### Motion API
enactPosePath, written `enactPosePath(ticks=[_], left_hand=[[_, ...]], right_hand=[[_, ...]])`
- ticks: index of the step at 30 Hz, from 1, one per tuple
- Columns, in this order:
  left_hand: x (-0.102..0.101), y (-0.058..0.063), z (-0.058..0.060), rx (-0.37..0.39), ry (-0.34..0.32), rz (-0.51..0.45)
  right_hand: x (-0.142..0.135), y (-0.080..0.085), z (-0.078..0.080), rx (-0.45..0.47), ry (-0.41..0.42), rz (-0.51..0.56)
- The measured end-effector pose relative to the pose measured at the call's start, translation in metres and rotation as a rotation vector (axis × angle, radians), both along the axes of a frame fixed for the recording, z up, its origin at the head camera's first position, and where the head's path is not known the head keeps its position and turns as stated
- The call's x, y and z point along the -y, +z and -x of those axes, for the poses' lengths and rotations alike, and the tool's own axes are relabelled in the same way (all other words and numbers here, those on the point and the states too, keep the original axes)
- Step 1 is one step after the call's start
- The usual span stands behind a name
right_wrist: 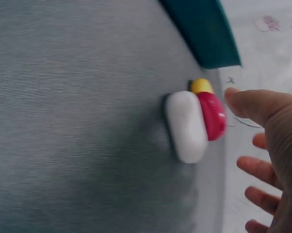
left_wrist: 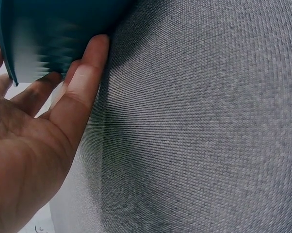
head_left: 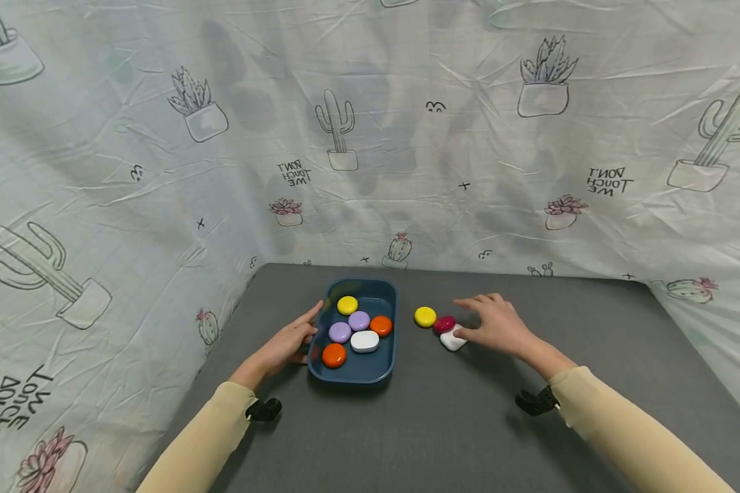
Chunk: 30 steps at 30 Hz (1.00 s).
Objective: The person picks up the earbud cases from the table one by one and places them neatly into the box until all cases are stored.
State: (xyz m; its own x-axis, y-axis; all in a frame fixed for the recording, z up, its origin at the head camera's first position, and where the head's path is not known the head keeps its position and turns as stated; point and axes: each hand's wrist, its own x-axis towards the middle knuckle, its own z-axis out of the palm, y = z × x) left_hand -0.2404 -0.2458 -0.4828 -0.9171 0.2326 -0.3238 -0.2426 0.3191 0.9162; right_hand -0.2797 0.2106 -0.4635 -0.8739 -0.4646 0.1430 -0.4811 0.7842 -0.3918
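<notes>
A blue rectangular tray (head_left: 353,378) holds several smooth, rounded pieces: a yellow one (head_left: 347,305), two lilac ones (head_left: 359,320), two orange ones (head_left: 334,355) and a white oblong one (head_left: 364,342). Against the tray's left outer wall rests my left hand (head_left: 286,344), its fingers extended along the side in the left wrist view. To the right of the tray, a yellow round piece (head_left: 425,316), a dark red piece (right_wrist: 213,116) and a white rounded piece (right_wrist: 186,127) lie close together. My right hand (head_left: 498,324) hovers over this group, fingers spread, with nothing between them.
Everything lies on a grey table (head_left: 444,438). A pale cloth (head_left: 382,137) printed with cacti hangs behind it and along its left side. Each wrist carries a black strap (head_left: 536,402).
</notes>
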Motion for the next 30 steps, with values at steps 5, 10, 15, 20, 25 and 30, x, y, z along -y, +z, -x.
enactPosePath(ticks=[5, 10, 15, 20, 25, 30], left_hand=[[0.001, 0.0, -0.001, -0.006, -0.013, -0.002], [0.001, -0.001, 0.0, -0.006, -0.013, -0.008], [0.001, -0.001, 0.0, -0.004, -0.013, -0.009], [0.001, -0.002, 0.0, -0.005, -0.014, -0.009], [0.001, -0.001, 0.0, -0.003, -0.015, -0.009], [0.001, -0.002, -0.001, -0.002, -0.014, -0.008]], right_hand=[[-0.002, -0.014, -0.006, 0.001, -0.047, -0.003], [-0.001, -0.02, -0.011, -0.002, -0.09, 0.023], [0.003, -0.027, -0.016, 0.024, -0.137, 0.024], [0.007, -0.031, -0.019, 0.042, -0.167, 0.017], [0.009, -0.035, -0.02, 0.053, -0.18, 0.02], [0.01, -0.039, -0.021, 0.059, -0.189, 0.023]])
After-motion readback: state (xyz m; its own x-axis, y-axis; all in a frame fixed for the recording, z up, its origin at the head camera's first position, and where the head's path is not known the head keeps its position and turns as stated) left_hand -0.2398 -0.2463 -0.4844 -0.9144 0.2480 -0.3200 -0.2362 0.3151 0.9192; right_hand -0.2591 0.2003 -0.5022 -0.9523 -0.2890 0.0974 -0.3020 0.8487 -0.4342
